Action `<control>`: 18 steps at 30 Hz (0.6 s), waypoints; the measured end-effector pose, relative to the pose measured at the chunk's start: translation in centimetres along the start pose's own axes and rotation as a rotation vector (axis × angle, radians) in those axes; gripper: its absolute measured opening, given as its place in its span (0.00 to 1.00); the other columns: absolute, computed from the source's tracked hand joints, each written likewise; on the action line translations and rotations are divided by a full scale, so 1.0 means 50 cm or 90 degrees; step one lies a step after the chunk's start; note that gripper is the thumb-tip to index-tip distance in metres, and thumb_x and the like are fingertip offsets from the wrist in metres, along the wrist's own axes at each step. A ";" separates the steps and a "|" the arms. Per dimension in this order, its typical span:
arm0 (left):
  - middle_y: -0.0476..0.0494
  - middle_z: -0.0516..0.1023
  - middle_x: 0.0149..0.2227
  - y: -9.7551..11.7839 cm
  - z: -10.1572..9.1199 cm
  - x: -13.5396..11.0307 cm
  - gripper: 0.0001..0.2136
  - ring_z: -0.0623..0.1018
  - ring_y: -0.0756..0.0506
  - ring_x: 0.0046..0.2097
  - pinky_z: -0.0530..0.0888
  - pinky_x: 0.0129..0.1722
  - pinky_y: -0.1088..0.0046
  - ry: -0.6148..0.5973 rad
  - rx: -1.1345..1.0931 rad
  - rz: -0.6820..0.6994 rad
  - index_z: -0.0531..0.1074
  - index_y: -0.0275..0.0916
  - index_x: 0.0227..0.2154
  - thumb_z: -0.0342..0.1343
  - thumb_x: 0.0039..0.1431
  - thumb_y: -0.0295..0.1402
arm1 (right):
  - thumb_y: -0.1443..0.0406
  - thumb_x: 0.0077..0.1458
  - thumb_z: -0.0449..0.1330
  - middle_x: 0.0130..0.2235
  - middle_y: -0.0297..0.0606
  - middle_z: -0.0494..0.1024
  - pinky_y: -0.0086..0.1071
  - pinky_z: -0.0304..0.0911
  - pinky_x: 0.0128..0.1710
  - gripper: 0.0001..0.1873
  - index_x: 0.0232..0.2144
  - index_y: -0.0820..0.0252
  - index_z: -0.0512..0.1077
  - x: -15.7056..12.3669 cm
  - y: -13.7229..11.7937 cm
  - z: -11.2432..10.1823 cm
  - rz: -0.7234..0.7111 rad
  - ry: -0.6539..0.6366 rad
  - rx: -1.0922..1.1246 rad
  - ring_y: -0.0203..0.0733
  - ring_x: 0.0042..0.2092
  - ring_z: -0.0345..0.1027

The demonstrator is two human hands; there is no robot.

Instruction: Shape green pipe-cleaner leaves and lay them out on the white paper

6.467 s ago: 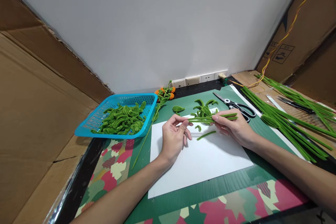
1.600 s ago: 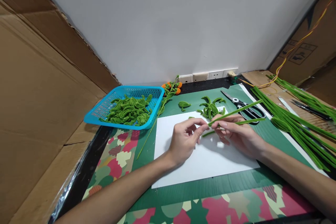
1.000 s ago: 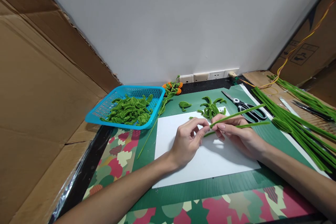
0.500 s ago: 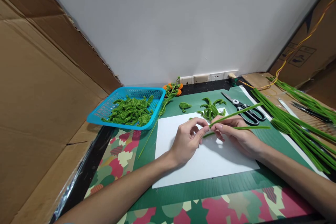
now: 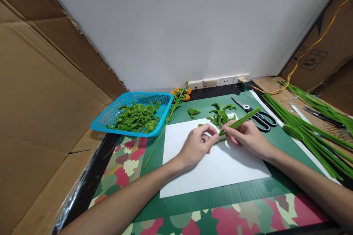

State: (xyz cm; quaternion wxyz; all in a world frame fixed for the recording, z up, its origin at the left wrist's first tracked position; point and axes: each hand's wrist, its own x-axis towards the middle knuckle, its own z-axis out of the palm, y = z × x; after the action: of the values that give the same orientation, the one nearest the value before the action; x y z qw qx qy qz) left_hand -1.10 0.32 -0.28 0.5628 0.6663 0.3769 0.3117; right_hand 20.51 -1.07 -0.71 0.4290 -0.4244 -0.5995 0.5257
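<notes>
Over a white sheet [image 5: 193, 176], my left hand [image 5: 198, 143] pinches the near end of a green pipe cleaner [image 5: 242, 119]. My right hand [image 5: 246, 137] is closed on the same pipe cleaner a little further along, its strands lying side by side and pointing up to the right. A short green piece shows below the fingertips; whether it belongs to the held pipe cleaner I cannot tell. Just beyond my hands lies a small pile of green pipe-cleaner leaves [image 5: 221, 114]. One single leaf [image 5: 193, 111] rests to its left on the green mat.
A blue basket [image 5: 95, 126] with many green leaves stands at left. Beside it lies an orange-flowered stem [image 5: 180, 97]. Black-handled scissors [image 5: 263, 119] are right of my hands. Bundles of green pipe cleaners [image 5: 311, 136] and dark tweezers [image 5: 322, 115] lie further right.
The two spread strands of the pipe cleaner have been brought together into one line. My right hand has turned and closed around them, while the left keeps its pinch.
</notes>
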 end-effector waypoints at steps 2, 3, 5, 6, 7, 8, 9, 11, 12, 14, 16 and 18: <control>0.49 0.74 0.35 0.001 0.000 -0.002 0.11 0.71 0.54 0.26 0.67 0.25 0.77 -0.013 0.024 0.004 0.74 0.37 0.37 0.61 0.68 0.41 | 0.47 0.63 0.66 0.21 0.30 0.71 0.30 0.54 0.23 0.23 0.30 0.60 0.77 0.000 -0.002 0.002 0.001 -0.026 0.000 0.33 0.22 0.59; 0.49 0.74 0.35 0.000 0.000 -0.002 0.11 0.71 0.54 0.27 0.66 0.26 0.77 -0.016 0.031 0.006 0.74 0.37 0.37 0.60 0.68 0.41 | 0.47 0.62 0.66 0.22 0.31 0.71 0.30 0.53 0.23 0.23 0.30 0.60 0.77 0.000 -0.002 0.003 0.001 -0.035 0.000 0.33 0.22 0.59; 0.49 0.74 0.35 -0.002 -0.001 -0.002 0.10 0.71 0.54 0.27 0.66 0.26 0.77 -0.014 0.039 0.007 0.75 0.38 0.38 0.60 0.68 0.40 | 0.46 0.62 0.66 0.23 0.31 0.72 0.30 0.53 0.23 0.23 0.30 0.61 0.77 0.000 0.000 0.003 0.001 -0.045 -0.007 0.33 0.23 0.59; 0.49 0.74 0.35 -0.003 -0.001 -0.001 0.10 0.71 0.54 0.27 0.66 0.26 0.77 -0.014 0.040 0.007 0.75 0.38 0.38 0.60 0.68 0.40 | 0.46 0.63 0.65 0.24 0.31 0.72 0.30 0.53 0.24 0.23 0.30 0.61 0.77 0.000 0.001 0.003 0.003 -0.048 -0.011 0.33 0.23 0.59; 0.49 0.74 0.35 -0.004 -0.001 -0.001 0.10 0.71 0.54 0.27 0.66 0.26 0.77 -0.015 0.040 0.006 0.75 0.38 0.38 0.60 0.68 0.40 | 0.46 0.63 0.65 0.24 0.32 0.73 0.30 0.54 0.24 0.23 0.31 0.61 0.77 0.000 0.003 0.002 0.006 -0.048 -0.014 0.33 0.24 0.59; 0.49 0.74 0.35 -0.005 -0.001 0.000 0.10 0.71 0.54 0.27 0.66 0.26 0.77 -0.015 0.038 0.006 0.74 0.38 0.38 0.60 0.68 0.40 | 0.46 0.63 0.65 0.25 0.32 0.73 0.30 0.54 0.24 0.23 0.31 0.61 0.77 0.001 0.004 0.001 0.008 -0.048 -0.017 0.33 0.24 0.60; 0.49 0.74 0.35 -0.005 -0.001 0.000 0.10 0.71 0.54 0.26 0.66 0.25 0.76 -0.016 0.035 0.005 0.74 0.38 0.38 0.60 0.69 0.40 | 0.46 0.63 0.65 0.25 0.32 0.73 0.30 0.54 0.25 0.24 0.31 0.61 0.77 0.001 0.005 0.001 0.010 -0.048 -0.020 0.33 0.24 0.60; 0.49 0.74 0.36 -0.005 -0.002 0.001 0.10 0.71 0.54 0.26 0.66 0.25 0.76 -0.016 0.029 0.004 0.74 0.38 0.38 0.60 0.69 0.41 | 0.46 0.63 0.65 0.25 0.33 0.73 0.30 0.54 0.25 0.24 0.31 0.61 0.78 0.001 0.005 0.000 0.011 -0.049 -0.024 0.33 0.25 0.60; 0.50 0.74 0.36 -0.005 -0.002 0.001 0.10 0.71 0.54 0.26 0.66 0.24 0.76 -0.016 0.028 0.004 0.74 0.38 0.38 0.60 0.69 0.41 | 0.46 0.63 0.65 0.25 0.33 0.73 0.30 0.54 0.25 0.24 0.31 0.61 0.78 0.001 0.005 0.000 0.011 -0.050 -0.025 0.33 0.25 0.60; 0.49 0.74 0.36 -0.005 -0.002 0.001 0.10 0.71 0.54 0.25 0.66 0.24 0.76 -0.016 0.028 0.004 0.74 0.38 0.38 0.60 0.69 0.41 | 0.46 0.64 0.64 0.25 0.33 0.73 0.30 0.54 0.25 0.24 0.30 0.61 0.77 0.001 0.004 -0.001 0.012 -0.051 -0.025 0.33 0.25 0.60; 0.49 0.74 0.36 -0.004 -0.002 0.000 0.11 0.71 0.54 0.25 0.66 0.24 0.76 -0.015 0.029 0.003 0.74 0.38 0.38 0.60 0.69 0.41 | 0.46 0.64 0.64 0.25 0.33 0.73 0.30 0.54 0.25 0.24 0.30 0.61 0.77 0.001 0.003 -0.001 0.012 -0.053 -0.025 0.33 0.25 0.60; 0.49 0.74 0.36 -0.003 -0.002 0.001 0.11 0.71 0.54 0.26 0.66 0.24 0.76 -0.014 0.030 0.003 0.74 0.38 0.38 0.60 0.68 0.41 | 0.46 0.64 0.64 0.26 0.33 0.73 0.30 0.55 0.25 0.24 0.30 0.61 0.77 0.001 0.004 -0.001 0.012 -0.055 -0.028 0.33 0.25 0.60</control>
State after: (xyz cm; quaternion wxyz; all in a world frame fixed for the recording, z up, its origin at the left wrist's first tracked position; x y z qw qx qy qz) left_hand -1.21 0.41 -0.42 0.5508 0.6835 0.3763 0.2964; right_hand 20.56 -0.99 -0.89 0.3885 -0.4163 -0.6245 0.5345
